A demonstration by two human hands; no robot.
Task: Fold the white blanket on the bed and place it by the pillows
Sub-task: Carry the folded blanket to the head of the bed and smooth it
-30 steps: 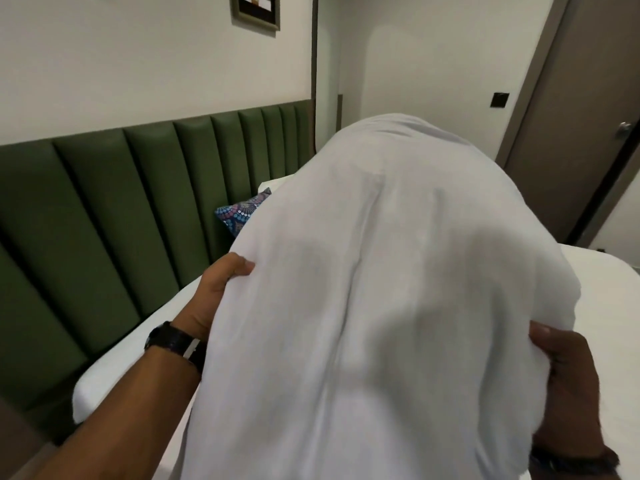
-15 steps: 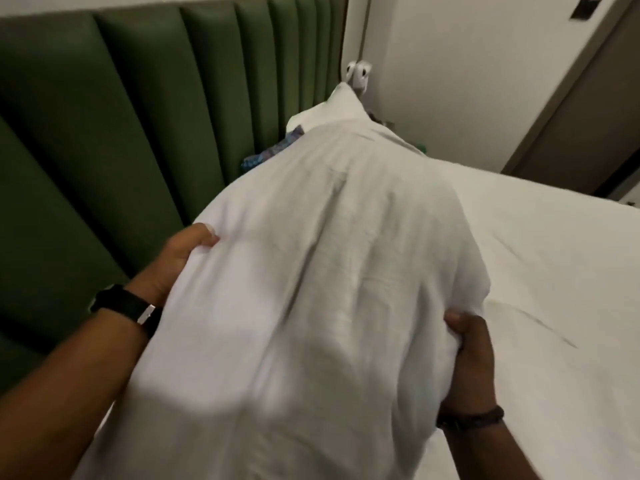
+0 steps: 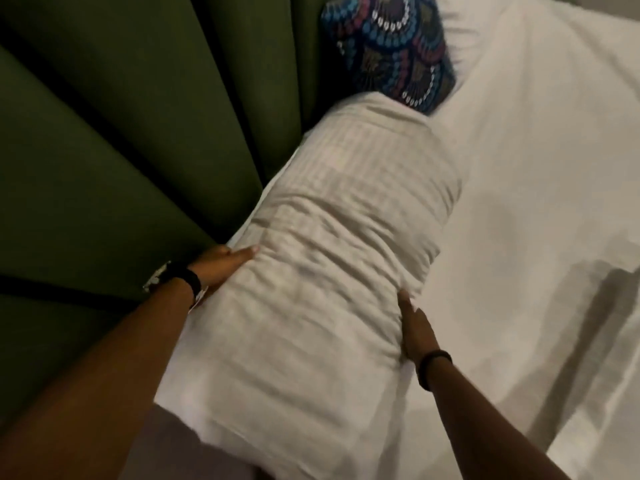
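Observation:
The folded white blanket (image 3: 325, 258) lies as a thick bundle on the bed, along the green headboard. Its far end touches a patterned blue cushion (image 3: 391, 46). My left hand (image 3: 221, 265) presses flat against the bundle's left side, fingers straight, next to the headboard. My right hand (image 3: 414, 327) rests flat on its right side, fingers straight. Both hands flank the blanket rather than grip it. The near end of the bundle runs down toward me and out of sight at the frame's bottom edge.
The padded green headboard (image 3: 104, 150) fills the left of the view. The white bed sheet (image 3: 536, 220) spreads to the right, with soft creases. A white pillow corner (image 3: 460, 32) shows behind the cushion.
The blanket bundle came down from held-up height onto the bed beside the headboard. My hands went from gripping its sides to lying flat against them. The view tipped downward.

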